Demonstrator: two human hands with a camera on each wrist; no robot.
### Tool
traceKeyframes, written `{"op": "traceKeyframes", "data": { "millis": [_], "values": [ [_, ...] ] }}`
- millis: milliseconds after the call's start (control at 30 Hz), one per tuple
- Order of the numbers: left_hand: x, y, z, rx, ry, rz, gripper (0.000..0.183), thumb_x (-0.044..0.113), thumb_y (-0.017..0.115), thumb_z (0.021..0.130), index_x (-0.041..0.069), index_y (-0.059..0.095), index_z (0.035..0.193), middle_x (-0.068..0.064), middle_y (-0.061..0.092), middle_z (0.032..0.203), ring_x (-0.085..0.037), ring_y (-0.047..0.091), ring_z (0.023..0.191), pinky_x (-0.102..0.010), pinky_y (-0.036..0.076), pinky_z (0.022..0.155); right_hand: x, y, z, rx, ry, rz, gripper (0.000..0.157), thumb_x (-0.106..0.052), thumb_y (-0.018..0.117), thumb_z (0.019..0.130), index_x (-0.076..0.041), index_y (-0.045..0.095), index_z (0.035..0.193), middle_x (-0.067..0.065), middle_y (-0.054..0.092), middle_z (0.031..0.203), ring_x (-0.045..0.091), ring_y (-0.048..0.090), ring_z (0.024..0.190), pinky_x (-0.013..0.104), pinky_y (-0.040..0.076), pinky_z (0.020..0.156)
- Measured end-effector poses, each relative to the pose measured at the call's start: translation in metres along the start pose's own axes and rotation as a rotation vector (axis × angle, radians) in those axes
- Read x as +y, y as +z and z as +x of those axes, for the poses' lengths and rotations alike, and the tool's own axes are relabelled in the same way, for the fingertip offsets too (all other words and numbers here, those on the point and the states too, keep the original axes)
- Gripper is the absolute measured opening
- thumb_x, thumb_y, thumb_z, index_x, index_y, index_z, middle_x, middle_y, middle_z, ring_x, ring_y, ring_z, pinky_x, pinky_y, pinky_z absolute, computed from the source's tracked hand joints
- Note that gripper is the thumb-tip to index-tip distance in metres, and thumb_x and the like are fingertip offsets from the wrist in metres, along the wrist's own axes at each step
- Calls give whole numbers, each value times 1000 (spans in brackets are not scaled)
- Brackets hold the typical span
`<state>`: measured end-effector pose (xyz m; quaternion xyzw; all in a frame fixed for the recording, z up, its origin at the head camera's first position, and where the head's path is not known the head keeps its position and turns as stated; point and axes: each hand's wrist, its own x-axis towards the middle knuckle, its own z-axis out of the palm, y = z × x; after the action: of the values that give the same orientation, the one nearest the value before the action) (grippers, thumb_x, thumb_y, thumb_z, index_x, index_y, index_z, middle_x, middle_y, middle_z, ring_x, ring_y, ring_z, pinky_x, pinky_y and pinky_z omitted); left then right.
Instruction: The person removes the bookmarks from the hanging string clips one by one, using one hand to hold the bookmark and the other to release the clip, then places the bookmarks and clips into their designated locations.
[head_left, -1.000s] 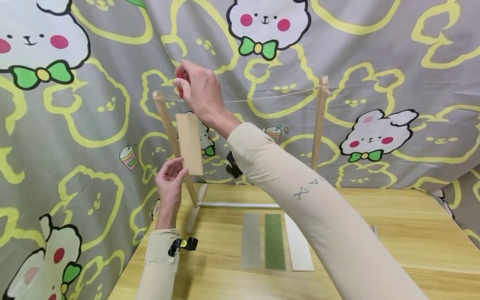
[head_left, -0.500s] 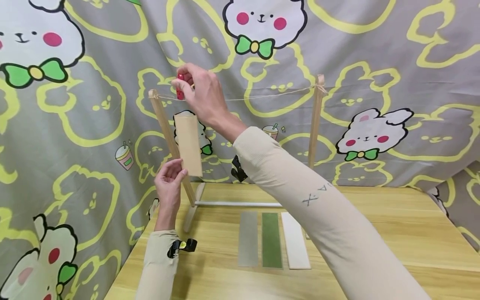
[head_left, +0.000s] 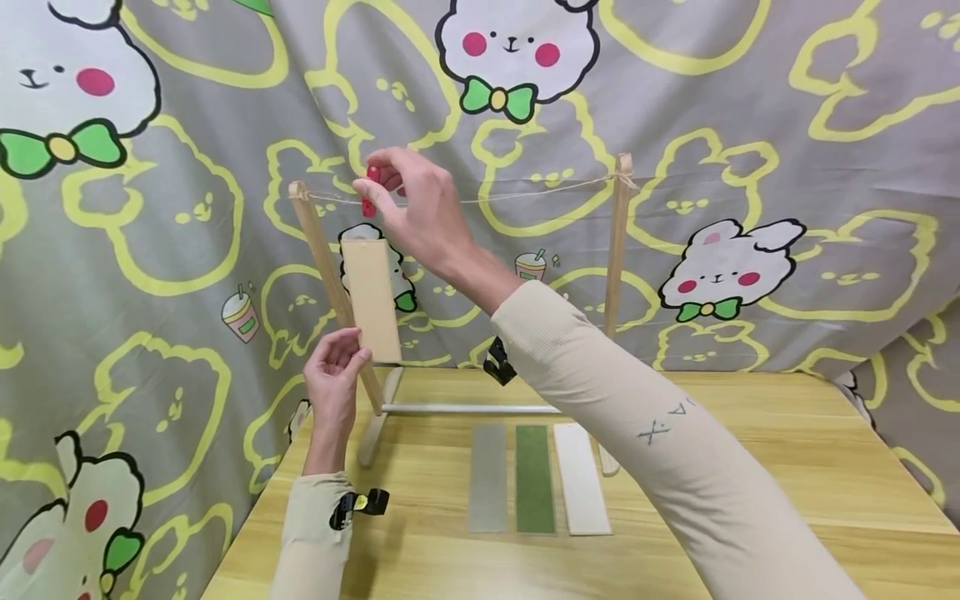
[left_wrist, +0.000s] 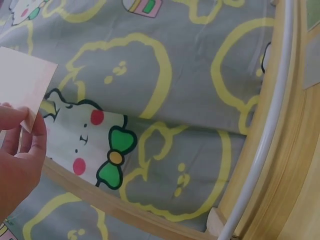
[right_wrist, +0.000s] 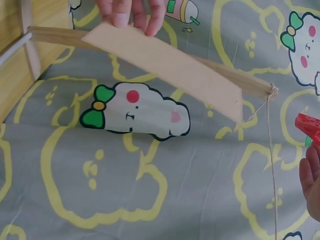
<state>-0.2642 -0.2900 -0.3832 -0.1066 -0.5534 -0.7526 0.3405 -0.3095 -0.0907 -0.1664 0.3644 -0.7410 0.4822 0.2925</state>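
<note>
In the head view my left hand [head_left: 333, 367] pinches a long beige card [head_left: 372, 300] by its lower left edge and holds it upright. The card's top edge is just below the string [head_left: 491, 198] in this view. My right hand [head_left: 420, 204] holds a red clothespin [head_left: 371, 192] between thumb and fingers, in front of the string and above the card. In the right wrist view the tip of the clothespin [right_wrist: 308, 126] points toward the card [right_wrist: 165, 65], with a gap between them. The left wrist view shows thumb and fingers on a corner of the card [left_wrist: 25, 80].
The string spans two wooden posts [head_left: 617, 250], joined low down by a white rod [head_left: 472, 408]. On the wooden table [head_left: 750, 467] lie a grey strip [head_left: 489, 479], a green strip [head_left: 535, 479] and a white strip [head_left: 582, 479]. A patterned cloth [head_left: 675, 50] hangs behind.
Both hands have come down a little, the beige card and red clothespin with them. The clothespin has dropped from above the string to across it in view. The whole scene has shifted slightly left.
</note>
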Motion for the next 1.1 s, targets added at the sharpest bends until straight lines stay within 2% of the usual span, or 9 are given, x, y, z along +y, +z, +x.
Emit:
{"op": "traceKeyframes", "data": {
  "millis": [233,400,633,800,1000,1100],
  "values": [
    [2,-2,-9,1,-1,27,35,-31,63,80,-25,57,114,-8,73,97,-16,66,88,-20,57,77,8,-3,-18,37,-45,25,27,-19,72,98,-1,68,119,5,69,99,12,65,93,18,52,88],
    [3,-2,-13,-14,13,16,36,-31,64,80,-27,55,114,-8,73,98,-17,66,89,-21,57,77,9,-8,-27,63,-73,36,26,-18,73,98,-2,69,118,4,70,98,11,65,92,15,51,84],
    [4,1,-18,-27,12,-5,36,-31,65,79,-26,56,114,-10,74,99,-18,67,89,-20,58,75,11,-16,-41,82,-103,60,26,-16,72,97,0,69,118,4,70,98,11,65,92,19,52,84],
    [6,4,-20,-35,20,-12,35,-31,64,79,-26,57,114,-10,74,99,-18,67,89,-20,58,75,13,-20,-50,89,-98,84,26,-15,73,97,1,69,117,5,72,98,11,66,91,19,53,85],
    [9,5,-23,-54,41,-19,35,-30,65,80,-26,57,113,-11,73,100,-18,67,89,-21,57,77,12,-23,-60,101,-83,115,27,-15,74,96,0,70,118,5,72,98,11,67,91,30,57,87],
    [10,5,-26,-60,46,-26,35,-31,65,79,-26,57,113,-11,73,101,-18,67,90,-21,57,78,12,-25,-66,110,-85,120,27,-15,75,96,0,71,118,5,72,98,11,67,91,29,57,87]
  ]
}}
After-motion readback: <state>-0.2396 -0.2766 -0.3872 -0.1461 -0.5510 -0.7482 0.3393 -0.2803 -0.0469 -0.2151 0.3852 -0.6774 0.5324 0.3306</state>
